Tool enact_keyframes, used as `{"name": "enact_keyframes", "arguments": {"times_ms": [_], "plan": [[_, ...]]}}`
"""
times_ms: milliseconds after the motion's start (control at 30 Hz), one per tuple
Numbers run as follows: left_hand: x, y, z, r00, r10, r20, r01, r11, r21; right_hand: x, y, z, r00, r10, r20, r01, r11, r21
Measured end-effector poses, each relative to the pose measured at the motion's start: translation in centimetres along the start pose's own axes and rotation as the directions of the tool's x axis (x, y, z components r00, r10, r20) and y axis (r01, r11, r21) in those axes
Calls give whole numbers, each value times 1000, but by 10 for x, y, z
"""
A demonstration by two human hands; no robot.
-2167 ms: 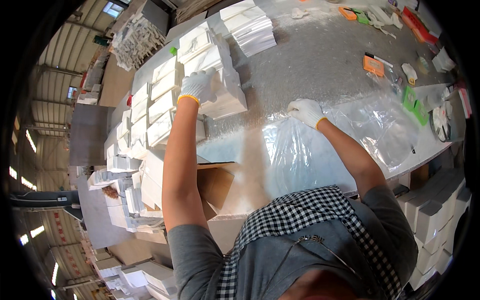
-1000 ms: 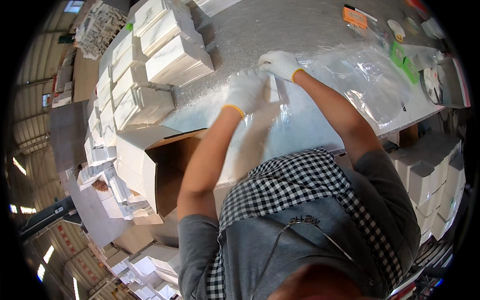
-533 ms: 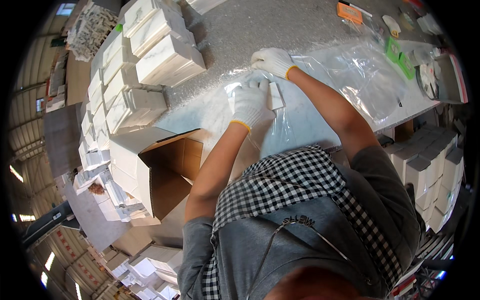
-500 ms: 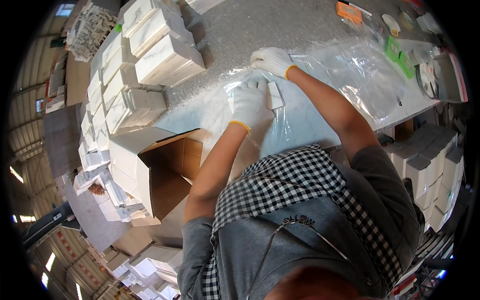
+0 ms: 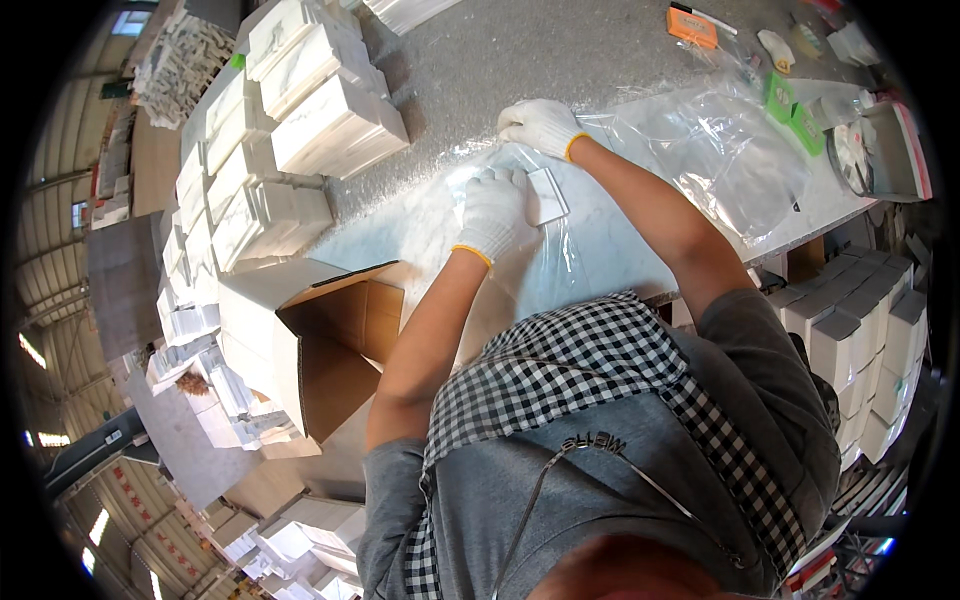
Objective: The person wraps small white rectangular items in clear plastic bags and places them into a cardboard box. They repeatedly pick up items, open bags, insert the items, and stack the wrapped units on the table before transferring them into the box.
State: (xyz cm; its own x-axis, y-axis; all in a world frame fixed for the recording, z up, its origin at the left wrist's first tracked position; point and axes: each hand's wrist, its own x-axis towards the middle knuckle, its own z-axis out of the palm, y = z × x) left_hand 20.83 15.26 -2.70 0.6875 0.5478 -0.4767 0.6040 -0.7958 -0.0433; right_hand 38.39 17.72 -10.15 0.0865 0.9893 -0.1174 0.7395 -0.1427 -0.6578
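Both my hands wear white knit gloves with yellow cuffs. My left hand (image 5: 497,211) grips a small white box (image 5: 545,195) and holds it inside a clear plastic bag (image 5: 560,255) that lies flat on the table (image 5: 560,60). My right hand (image 5: 541,125) pinches the far edge of that bag, just beyond the box. The box is partly covered by my left fingers.
Rows of white marbled boxes (image 5: 300,110) are stacked at the left. An open cardboard carton (image 5: 330,340) stands below the table's edge. More clear bags (image 5: 730,160) lie at the right, with orange (image 5: 692,26) and green items (image 5: 790,105) beyond. White boxes (image 5: 860,340) are stacked at the lower right.
My left hand came back from the box stacks at the left with a white box and has moved it into the bag. My right hand shifted left along the bag's edge.
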Motion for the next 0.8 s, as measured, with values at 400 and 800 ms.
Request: {"name": "enact_keyframes", "arguments": {"times_ms": [400,800], "plan": [[0,0,4,995,44,-94,-47,998,-29,-3,-3,-2,1000,8,-8,-7,1000,29],[3,-4,-4,999,36,-16,-36,999,-8,0,1,1,1000,7,-7,-7,1000,22]]}}
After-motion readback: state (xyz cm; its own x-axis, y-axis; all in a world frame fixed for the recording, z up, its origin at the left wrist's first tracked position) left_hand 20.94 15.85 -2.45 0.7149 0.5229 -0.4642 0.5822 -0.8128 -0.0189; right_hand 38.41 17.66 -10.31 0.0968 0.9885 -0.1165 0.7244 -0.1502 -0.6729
